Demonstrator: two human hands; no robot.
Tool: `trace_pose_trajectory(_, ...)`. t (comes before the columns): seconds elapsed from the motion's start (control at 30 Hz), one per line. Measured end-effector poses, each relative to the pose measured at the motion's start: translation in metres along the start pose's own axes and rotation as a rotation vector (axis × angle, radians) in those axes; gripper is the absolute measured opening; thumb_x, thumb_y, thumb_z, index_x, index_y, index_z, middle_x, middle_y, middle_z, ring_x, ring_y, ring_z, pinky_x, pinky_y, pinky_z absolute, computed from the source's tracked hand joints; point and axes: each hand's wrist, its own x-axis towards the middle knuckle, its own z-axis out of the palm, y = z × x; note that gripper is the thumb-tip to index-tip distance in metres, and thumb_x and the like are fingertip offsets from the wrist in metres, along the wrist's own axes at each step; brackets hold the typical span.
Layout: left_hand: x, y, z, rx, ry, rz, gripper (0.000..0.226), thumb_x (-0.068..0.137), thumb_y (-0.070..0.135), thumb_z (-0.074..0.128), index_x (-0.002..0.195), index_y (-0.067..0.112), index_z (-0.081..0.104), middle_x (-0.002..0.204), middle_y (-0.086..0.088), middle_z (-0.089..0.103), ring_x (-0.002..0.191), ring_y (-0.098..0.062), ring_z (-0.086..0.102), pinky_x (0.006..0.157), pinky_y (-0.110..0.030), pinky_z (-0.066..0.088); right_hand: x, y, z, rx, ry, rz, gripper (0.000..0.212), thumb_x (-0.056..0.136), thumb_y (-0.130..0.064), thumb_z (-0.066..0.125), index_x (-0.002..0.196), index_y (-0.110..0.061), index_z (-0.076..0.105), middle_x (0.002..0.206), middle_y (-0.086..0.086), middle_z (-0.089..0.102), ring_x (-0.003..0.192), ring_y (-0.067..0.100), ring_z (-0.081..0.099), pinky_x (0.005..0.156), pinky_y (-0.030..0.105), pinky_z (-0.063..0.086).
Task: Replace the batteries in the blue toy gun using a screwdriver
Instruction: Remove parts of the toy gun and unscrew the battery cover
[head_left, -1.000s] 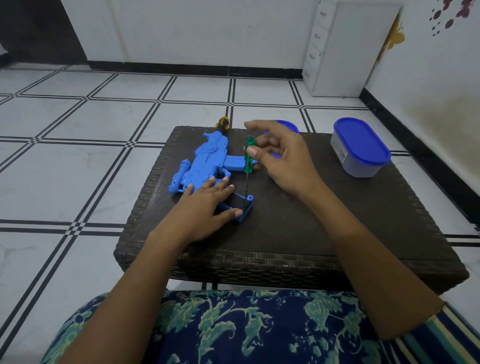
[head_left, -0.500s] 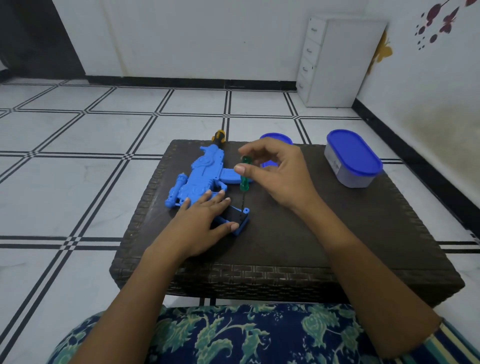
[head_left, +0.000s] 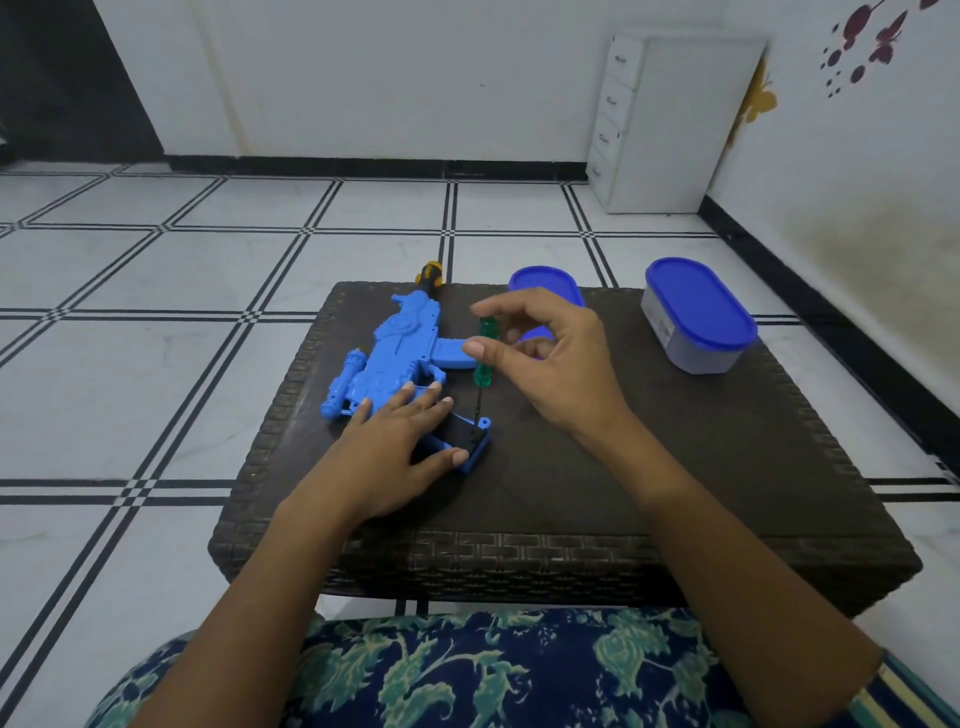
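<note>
Right hand (head_left: 550, 364): pinches screwdriver (head_left: 485, 353); axis upright, tip straight below it on blue toy gun (head_left: 400, 348), I judge.
Left hand (head_left: 400, 447): flat, fingers straight, pressing the gun.

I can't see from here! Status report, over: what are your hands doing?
Left hand flat on blue toy gun. Right hand pinches green screwdriver upright, tip down on the gun's magazine. Nothing blocking.

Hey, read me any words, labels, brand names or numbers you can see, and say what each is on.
No text here is legible.
On the lidded container, a small side label: too small and blurred to read.
On the blue toy gun: raised moulding only, no letters discernible.
On the green screwdriver: no marking visible.
</note>
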Motion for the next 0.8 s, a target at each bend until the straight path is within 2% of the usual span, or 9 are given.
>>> trace_pose_trajectory(0.1,0.0001,0.0002,-0.0013,0.001,-0.016,-0.001,0.069,0.091,0.058,0.042,0.15,0.034,0.018,0.158,0.018,0.004,0.146,-0.006,-0.003,0.118,-0.046,0.0,0.0004,-0.0018,-0.0029,0.009,-0.034,0.032,0.032,0.084,0.003,0.069,0.112,-0.013,0.067,0.099,0.004,0.07,0.089,0.009,0.065,0.068,0.025,0.059)
trace_pose_trajectory(0.2,0.0008,0.0002,-0.002,0.005,-0.024,-0.004,0.069,0.09,0.059,0.042,0.15,0.034,0.018,0.158,0.018,0.003,0.146,-0.006,-0.004,0.118,-0.047,0.0,0.0001,-0.0017,-0.0039,0.049,-0.042,0.057,0.022,0.086,0.001,0.069,0.104,-0.012,0.069,0.1,0.005,0.072,0.095,0.011,0.069,0.073,0.03,0.061)
trace_pose_trajectory(0.33,0.0006,0.0005,-0.0016,0.009,-0.021,-0.003,0.069,0.091,0.058,0.042,0.15,0.034,0.018,0.158,0.017,0.003,0.146,-0.006,-0.004,0.118,-0.046,0.0,-0.0005,-0.0014,0.001,0.034,0.012,0.03,0.021,0.077,-0.014,0.083,0.095,-0.013,0.073,0.095,-0.005,0.066,0.087,0.008,0.062,0.065,0.024,0.056)
trace_pose_trajectory(0.43,0.0003,0.0007,-0.0019,0.001,-0.018,-0.003,0.069,0.091,0.058,0.043,0.15,0.033,0.019,0.158,0.017,0.004,0.146,-0.006,-0.003,0.118,-0.047,0.0,0.0008,-0.0017,0.0016,0.032,0.014,0.019,0.022,0.08,-0.007,0.079,0.101,-0.012,0.072,0.093,0.001,0.068,0.085,0.012,0.062,0.063,0.023,0.056)
trace_pose_trajectory(0.53,-0.0002,0.0013,-0.0022,-0.006,-0.011,-0.004,0.069,0.091,0.058,0.044,0.15,0.033,0.02,0.158,0.018,0.005,0.146,-0.006,-0.002,0.118,-0.047,0.001,0.0016,-0.0049,-0.0015,0.083,-0.013,0.045,0.033,0.086,0.005,0.067,0.113,-0.015,0.066,0.096,0.006,0.072,0.093,0.017,0.069,0.068,0.021,0.058)
trace_pose_trajectory(0.63,-0.0004,0.0015,-0.0022,-0.011,-0.009,-0.003,0.069,0.091,0.057,0.044,0.15,0.033,0.02,0.158,0.018,0.005,0.146,-0.006,-0.002,0.118,-0.046,0.001,0.0021,-0.0044,-0.0032,0.065,-0.016,0.056,0.02,0.087,0.002,0.066,0.104,-0.009,0.071,0.1,0.004,0.074,0.096,0.01,0.068,0.06,0.013,0.051)
trace_pose_trajectory(0.7,-0.0001,0.0012,-0.002,-0.01,-0.008,-0.003,0.069,0.09,0.057,0.044,0.15,0.033,0.02,0.158,0.018,0.005,0.146,-0.006,-0.002,0.118,-0.047,0.001,0.0016,-0.003,-0.0017,0.06,-0.004,0.039,0.014,0.084,-0.007,0.074,0.098,-0.011,0.073,0.1,0.0,0.071,0.097,0.008,0.067,0.065,0.02,0.056)
trace_pose_trajectory(0.8,0.0007,0.0006,-0.0016,-0.005,-0.013,-0.004,0.069,0.09,0.058,0.044,0.15,0.033,0.02,0.158,0.017,0.005,0.146,-0.007,-0.003,0.118,-0.048,0.0,0.0005,-0.0017,0.0014,0.034,0.026,0.014,0.019,0.078,-0.014,0.081,0.095,-0.016,0.074,0.098,0.0,0.066,0.095,0.011,0.063,0.067,0.027,0.058)
